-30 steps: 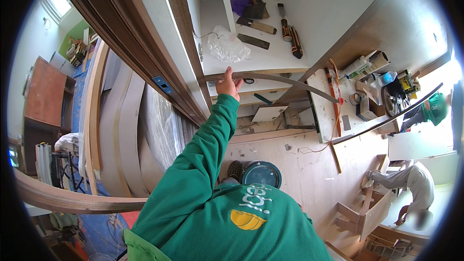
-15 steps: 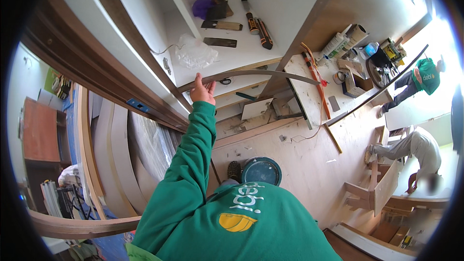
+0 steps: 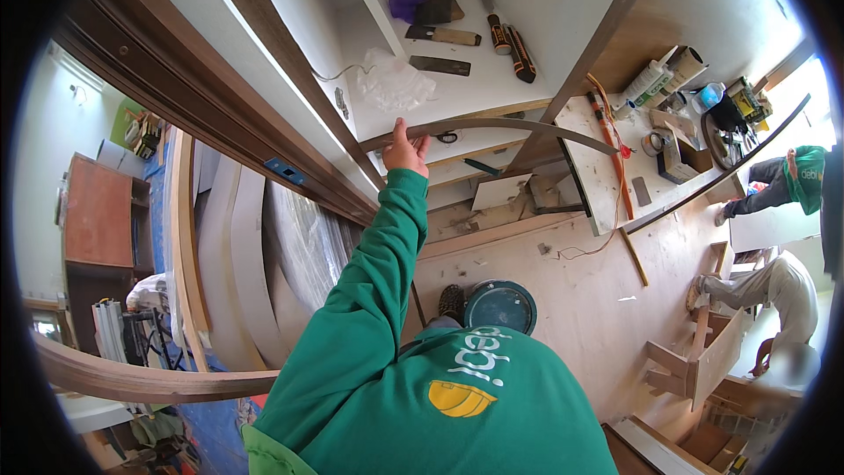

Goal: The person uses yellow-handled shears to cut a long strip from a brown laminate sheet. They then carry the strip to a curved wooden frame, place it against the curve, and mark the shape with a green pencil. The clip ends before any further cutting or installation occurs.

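My left hand [image 3: 405, 155] reaches up to the front edge of a white cabinet shelf [image 3: 519, 88]. Its thumb and fingers close around a thin brown edging strip [image 3: 501, 125] near the strip's left end. From there the strip bows out to the right, past the cabinet side, toward a worktable. Just above the hand, on the shelf, lies a crumpled clear plastic bag [image 3: 396, 81]. Behind it are a wood-handled knife [image 3: 444, 35], a dark flat blade [image 3: 440, 65], a chisel [image 3: 495, 22] and an orange-and-black cutter [image 3: 520, 56]. My right hand does not show.
A worktable [image 3: 585, 171] at right carries tubes, tape, a box [image 3: 684, 158] and an orange cord. A lidded bucket [image 3: 501, 306] stands by my foot. Brown frame rails [image 3: 220, 114] and wrapped curved panels [image 3: 303, 229] are at left. Another person [image 3: 778, 286] bends over wooden furniture at right.
The whole view has shifted, so the scene sits farther right. My left hand stays on the strip at about the same spot. The person in green at far right is lower and partly cut off.
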### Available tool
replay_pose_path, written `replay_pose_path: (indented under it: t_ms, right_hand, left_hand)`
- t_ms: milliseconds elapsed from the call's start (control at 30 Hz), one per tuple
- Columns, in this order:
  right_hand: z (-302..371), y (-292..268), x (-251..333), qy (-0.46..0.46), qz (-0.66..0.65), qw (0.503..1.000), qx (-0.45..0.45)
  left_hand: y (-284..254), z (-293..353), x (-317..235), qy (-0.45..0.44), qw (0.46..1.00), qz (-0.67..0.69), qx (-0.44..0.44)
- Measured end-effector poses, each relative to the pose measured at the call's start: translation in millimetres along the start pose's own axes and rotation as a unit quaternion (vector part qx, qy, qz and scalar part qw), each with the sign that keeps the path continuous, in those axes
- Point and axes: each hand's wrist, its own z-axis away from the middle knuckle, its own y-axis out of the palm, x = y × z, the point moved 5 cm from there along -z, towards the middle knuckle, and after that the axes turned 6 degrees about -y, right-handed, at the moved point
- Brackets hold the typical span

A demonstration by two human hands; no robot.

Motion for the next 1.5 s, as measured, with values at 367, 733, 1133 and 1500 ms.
replay_pose_path:
  t_ms: [367, 733, 1133, 1500]
  right_hand:
    - [-1, 3, 7, -0.004, -0.007, 1.0, 0.003]
    - [5, 7, 4, 0.002, -0.021, 1.0, -0.004]
    - [12, 6, 2, 0.01, -0.009, 1.0, -0.003]
    - [23, 12, 4, 0.012, -0.016, 1.0, -0.011]
  left_hand:
    - [0, 1, -1, 0.001, 1.0, -0.007, -0.012]
    - [-4, -6, -3, -0.003, 1.0, -0.011, -0.007]
    - [-2, 0, -4, 0.001, 1.0, -0.003, -0.003]
    - [-8, -12, 0, -0.006, 1.0, 0.011, -0.008]
